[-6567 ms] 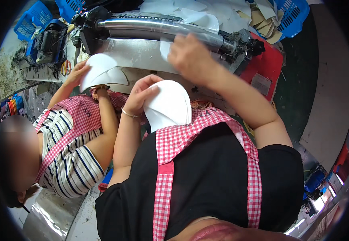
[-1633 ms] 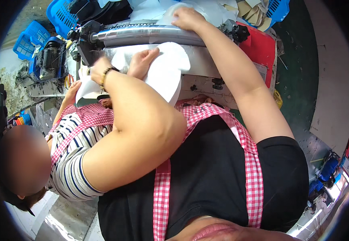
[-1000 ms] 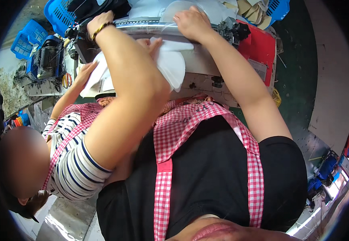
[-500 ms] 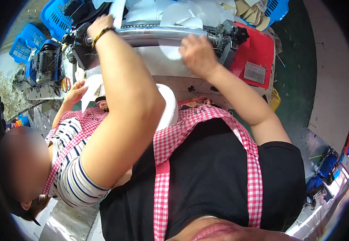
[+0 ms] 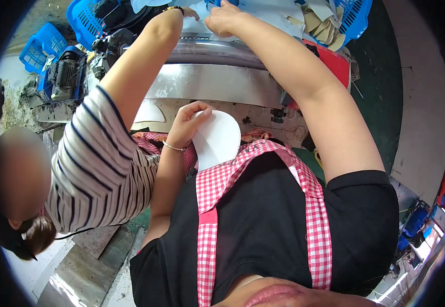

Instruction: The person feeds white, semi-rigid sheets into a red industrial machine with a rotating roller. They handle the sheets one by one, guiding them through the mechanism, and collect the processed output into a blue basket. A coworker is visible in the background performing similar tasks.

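Note:
My left hand (image 5: 189,123), a thin bracelet on its wrist, holds a white curved shell-like piece (image 5: 221,140) against my chest, just above my pink checked apron. My right hand (image 5: 225,18) stretches far forward over the metal machine (image 5: 217,51). Its fingers are curled down on a pile of pale sheet pieces (image 5: 278,13); whether it grips one is unclear. A co-worker in a striped shirt (image 5: 99,169) sits at my left. Their arm (image 5: 135,66) reaches to the same pile, right beside my right hand.
A steel plate (image 5: 212,84) fronts the machine, with another white piece (image 5: 148,112) lying below it. Blue baskets stand at the top left (image 5: 84,23), far left (image 5: 38,43) and top right (image 5: 358,18). A red box (image 5: 335,64) sits right of the machine.
My right hand has moved from the machine's front edge up to the pile behind it. The co-worker's arm has reached farther forward, uncovering my left hand and its white piece.

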### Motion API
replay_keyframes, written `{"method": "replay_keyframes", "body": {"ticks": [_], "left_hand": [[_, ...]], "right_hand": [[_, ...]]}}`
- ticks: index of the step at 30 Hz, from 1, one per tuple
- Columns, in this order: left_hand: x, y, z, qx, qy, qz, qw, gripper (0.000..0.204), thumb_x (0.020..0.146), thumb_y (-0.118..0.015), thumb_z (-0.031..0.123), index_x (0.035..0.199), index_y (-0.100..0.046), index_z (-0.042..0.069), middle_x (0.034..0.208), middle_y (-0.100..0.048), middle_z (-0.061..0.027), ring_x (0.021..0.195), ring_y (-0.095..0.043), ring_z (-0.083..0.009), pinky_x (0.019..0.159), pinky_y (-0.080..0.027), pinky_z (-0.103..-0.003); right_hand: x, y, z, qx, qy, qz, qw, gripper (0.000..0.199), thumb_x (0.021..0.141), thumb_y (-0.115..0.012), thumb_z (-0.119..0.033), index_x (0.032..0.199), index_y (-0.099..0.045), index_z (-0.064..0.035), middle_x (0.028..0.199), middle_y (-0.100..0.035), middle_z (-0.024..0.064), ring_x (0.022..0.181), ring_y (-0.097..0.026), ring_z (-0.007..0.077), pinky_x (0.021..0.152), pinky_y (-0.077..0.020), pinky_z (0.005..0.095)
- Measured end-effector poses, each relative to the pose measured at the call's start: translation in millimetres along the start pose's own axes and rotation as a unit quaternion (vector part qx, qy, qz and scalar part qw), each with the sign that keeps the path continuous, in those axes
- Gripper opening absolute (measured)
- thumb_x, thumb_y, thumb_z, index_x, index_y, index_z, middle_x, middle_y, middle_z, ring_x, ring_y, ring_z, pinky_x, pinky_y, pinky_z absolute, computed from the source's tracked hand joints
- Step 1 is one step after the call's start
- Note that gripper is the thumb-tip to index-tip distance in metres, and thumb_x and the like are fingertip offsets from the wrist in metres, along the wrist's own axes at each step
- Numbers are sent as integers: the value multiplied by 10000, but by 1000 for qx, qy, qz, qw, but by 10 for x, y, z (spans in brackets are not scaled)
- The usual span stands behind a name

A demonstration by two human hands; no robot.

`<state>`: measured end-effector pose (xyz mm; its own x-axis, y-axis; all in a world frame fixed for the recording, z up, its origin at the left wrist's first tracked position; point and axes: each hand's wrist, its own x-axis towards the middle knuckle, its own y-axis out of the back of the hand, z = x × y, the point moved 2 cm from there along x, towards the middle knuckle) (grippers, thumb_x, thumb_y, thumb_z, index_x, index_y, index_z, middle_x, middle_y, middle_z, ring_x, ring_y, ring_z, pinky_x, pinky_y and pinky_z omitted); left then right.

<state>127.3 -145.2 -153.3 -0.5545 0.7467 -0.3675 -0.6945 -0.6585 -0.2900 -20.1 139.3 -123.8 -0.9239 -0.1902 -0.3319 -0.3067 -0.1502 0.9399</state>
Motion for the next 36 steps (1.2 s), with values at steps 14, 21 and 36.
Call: {"method": "replay_keyframes", "body": {"ticks": [14,21,36], "left_hand": [[48,263,402,103,14,-186,977,175,941,-618,65,1101,-598,-3,976,-635,-1,893,-588,-63,812,-482,-234],[381,401,298,33,-126,108,986,323,976,-618,87,1293,-596,25,1128,-639,-16,933,-582,-75,825,-480,-227],[537,254,150,199,-26,158,967,313,953,-688,305,844,-723,14,702,-657,2,630,-572,-65,578,-448,-243]], "right_hand": [[-835,676,952,-206,-151,138,957,166,829,-630,-177,920,-757,-122,943,-745,84,1012,-668,260,912,-458,492],[-1585,-36,-864,464,-108,78,876,639,972,-588,-501,1420,-497,-54,1255,-649,211,1122,-646,326,973,-489,376],[-1530,-500,-938,320,-219,205,898,284,962,-585,-320,1010,-697,-63,962,-717,147,898,-660,367,827,-514,475]]}}
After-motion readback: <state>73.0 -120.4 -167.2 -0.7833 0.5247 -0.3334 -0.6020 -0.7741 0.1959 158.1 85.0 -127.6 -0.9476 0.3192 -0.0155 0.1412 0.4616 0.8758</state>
